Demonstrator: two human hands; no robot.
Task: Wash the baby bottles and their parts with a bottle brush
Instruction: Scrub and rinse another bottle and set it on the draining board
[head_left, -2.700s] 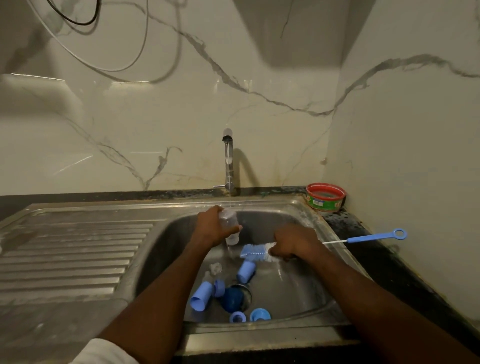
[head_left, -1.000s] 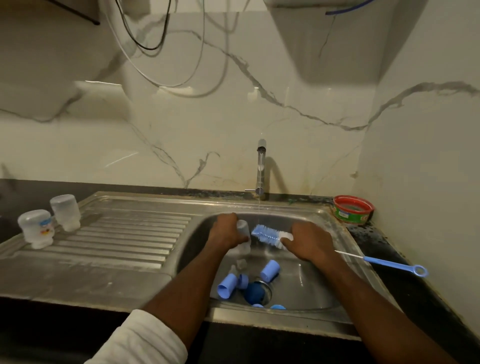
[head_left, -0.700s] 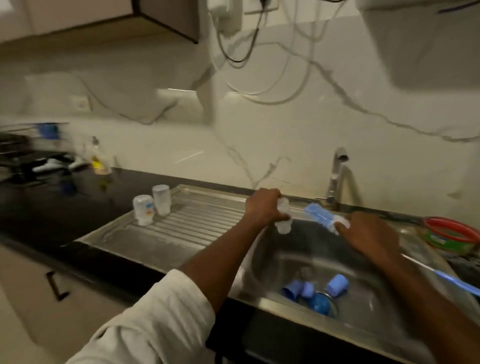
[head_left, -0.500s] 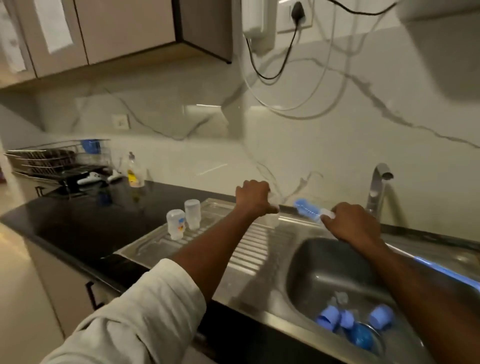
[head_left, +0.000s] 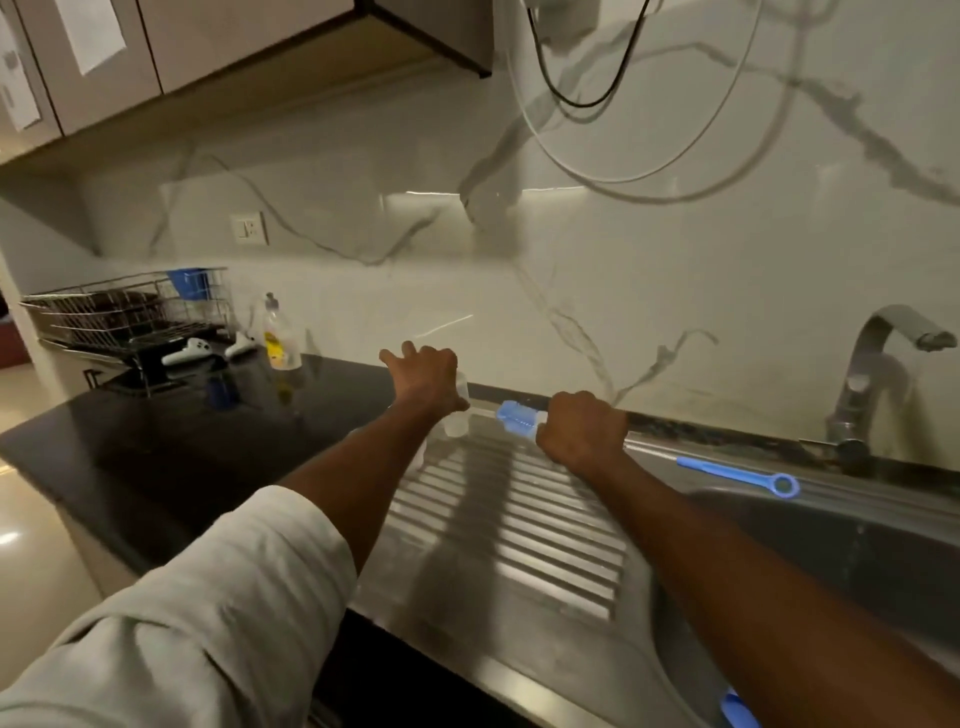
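**sudsy_dad:** why's the clear bottle (head_left: 456, 415) parked up at the far end of the drainboard (head_left: 519, 525) instead of down in the sink basin (head_left: 810, 545)?

**rinse_repeat:** my guess is it's done being scrubbed and the ribbed drainboard lets it drip dry. The left hand (head_left: 423, 382) is over it at the drainboard's back edge, thumb side wrapped on the bottle, outer fingers lifted and spread, so it reads like setting it down. Can't tell if the base is actually touching the metal though

**sudsy_dad:** and the brush?

**rinse_repeat:** right hand (head_left: 582, 434) is fisted round the bottle brush (head_left: 517, 418) near the bristles, fingers curled tight, hovering above the drainboard just beside the bottle. Blue loop handle (head_left: 737, 475) trails back toward the basin. Probably kept in hand because more parts need washing, there's a blue piece (head_left: 737, 709) peeking at the basin's near rim

**sudsy_dad:** the dish soap (head_left: 278, 338) sits way off left of the drainboard, by the wire rack (head_left: 124, 317)
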